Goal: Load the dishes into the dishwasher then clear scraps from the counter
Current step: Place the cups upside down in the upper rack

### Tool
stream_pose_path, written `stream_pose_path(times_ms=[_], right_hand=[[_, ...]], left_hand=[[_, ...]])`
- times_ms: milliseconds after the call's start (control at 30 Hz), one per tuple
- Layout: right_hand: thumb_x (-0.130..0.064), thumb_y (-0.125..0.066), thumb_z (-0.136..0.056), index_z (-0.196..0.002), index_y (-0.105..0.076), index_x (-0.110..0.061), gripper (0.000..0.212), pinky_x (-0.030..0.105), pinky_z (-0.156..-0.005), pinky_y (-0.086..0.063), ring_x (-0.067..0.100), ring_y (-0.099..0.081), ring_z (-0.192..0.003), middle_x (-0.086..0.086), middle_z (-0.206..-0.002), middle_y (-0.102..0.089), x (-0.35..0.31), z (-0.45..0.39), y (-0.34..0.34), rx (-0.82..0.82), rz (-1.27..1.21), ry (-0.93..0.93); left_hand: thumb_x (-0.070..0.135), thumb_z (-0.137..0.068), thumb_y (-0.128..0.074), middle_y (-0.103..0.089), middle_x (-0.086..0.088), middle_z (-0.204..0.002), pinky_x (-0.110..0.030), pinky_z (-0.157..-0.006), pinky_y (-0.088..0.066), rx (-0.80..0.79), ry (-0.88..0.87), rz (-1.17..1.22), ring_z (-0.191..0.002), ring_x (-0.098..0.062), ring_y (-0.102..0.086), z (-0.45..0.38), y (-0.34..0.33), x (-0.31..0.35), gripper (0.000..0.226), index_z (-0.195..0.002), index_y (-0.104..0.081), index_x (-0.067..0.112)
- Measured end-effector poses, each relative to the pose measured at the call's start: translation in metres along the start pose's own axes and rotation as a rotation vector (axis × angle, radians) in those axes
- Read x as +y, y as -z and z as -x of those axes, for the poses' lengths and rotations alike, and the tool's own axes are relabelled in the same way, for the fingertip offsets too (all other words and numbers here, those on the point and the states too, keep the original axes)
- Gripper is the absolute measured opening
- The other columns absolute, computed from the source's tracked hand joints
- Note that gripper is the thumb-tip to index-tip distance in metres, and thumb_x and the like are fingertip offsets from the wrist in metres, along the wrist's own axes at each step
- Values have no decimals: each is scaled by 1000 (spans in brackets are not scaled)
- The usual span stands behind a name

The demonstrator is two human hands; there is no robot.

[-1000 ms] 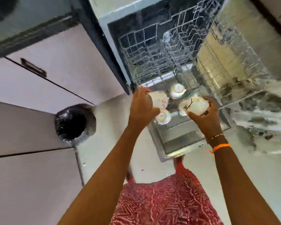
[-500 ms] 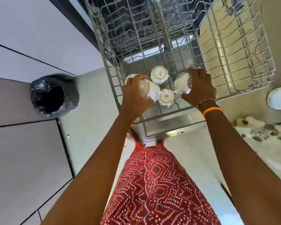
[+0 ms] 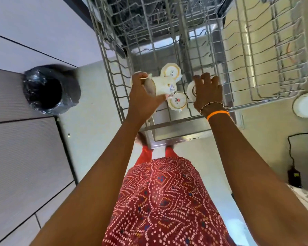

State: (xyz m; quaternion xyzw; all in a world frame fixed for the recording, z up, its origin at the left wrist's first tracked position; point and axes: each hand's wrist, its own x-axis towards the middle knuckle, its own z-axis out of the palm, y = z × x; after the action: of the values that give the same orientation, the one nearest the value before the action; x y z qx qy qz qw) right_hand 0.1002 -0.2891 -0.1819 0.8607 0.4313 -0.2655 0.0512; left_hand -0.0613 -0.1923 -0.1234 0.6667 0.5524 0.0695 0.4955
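Both hands reach forward over a pulled-out wire rack [image 3: 190, 68] at upper centre of the frame. Left hand [image 3: 142, 100] grips a white cup [image 3: 163, 86] tilted on its side, its open mouth turned toward the palm, small blue flowers printed on its wall. Right hand [image 3: 207, 91] curls down over a second cup [image 3: 191, 90], hiding most of it; an orange band [image 3: 218, 114] and a beaded bracelet circle that wrist. Between the hands, two cups sit upside down in the rack: the far one [image 3: 171, 71] and the near one [image 3: 177, 102]. Both bases carry printed marks, the near one with a red emblem, but the lettering is too small to read. A black-lined bin [image 3: 50, 89] stands at left. A white plate [image 3: 307, 104] is cut off by the right edge.
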Motion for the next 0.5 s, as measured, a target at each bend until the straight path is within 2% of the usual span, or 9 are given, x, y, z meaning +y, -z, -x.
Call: stream_pose_path(times_ms=[67, 200, 333, 400, 500], right_hand=[[-2, -60, -78, -138, -32, -11, 67, 49, -100, -35, 41, -26, -131, 16, -144, -28, 1, 0, 2, -14, -6, -29], [-5, -69, -74, -138, -32, -10, 74, 47, -98, -36, 41, -29, -128, 18, -143, -28, 13, -1, 6, -77, -23, -48], [-20, -82, -64, -140, -30, -16, 92, 47, -101, -33, 39, -30, -128, 15, -143, -30, 28, -2, 8, -173, -86, 17], [-22, -80, -66, -142, -29, -17, 91, 46, -103, -32, 37, -30, -129, 13, -143, -31, 28, 2, 12, -92, -182, 59], [-23, -78, -65, -139, -36, -9, 86, 36, -104, -32, 28, -40, -125, 16, -138, -41, 13, 12, 23, 24, -546, 256]], left_hand=[[18, -66, -83, -45, 7, -114, -11, -77, -43, 8, 28, 9, -102, -8, -47, 0, -4, -1, 70, -120, -38, 16], [18, -64, -84, -47, 7, -114, -24, -86, -46, 24, 63, 17, -104, -9, -48, 4, -9, -1, 73, -122, -40, 12], [24, -64, -84, -50, 8, -112, -14, -76, -45, 8, 91, 31, -101, -9, -51, 7, -12, 3, 70, -120, -44, 15], [30, -65, -83, -51, 9, -110, -11, -73, -45, -7, 94, 26, -99, -7, -53, 8, -13, 7, 67, -119, -45, 18], [37, -70, -78, -54, 11, -106, -7, -70, -43, -43, 135, 55, -94, -4, -54, 10, -15, 18, 59, -119, -50, 19]])
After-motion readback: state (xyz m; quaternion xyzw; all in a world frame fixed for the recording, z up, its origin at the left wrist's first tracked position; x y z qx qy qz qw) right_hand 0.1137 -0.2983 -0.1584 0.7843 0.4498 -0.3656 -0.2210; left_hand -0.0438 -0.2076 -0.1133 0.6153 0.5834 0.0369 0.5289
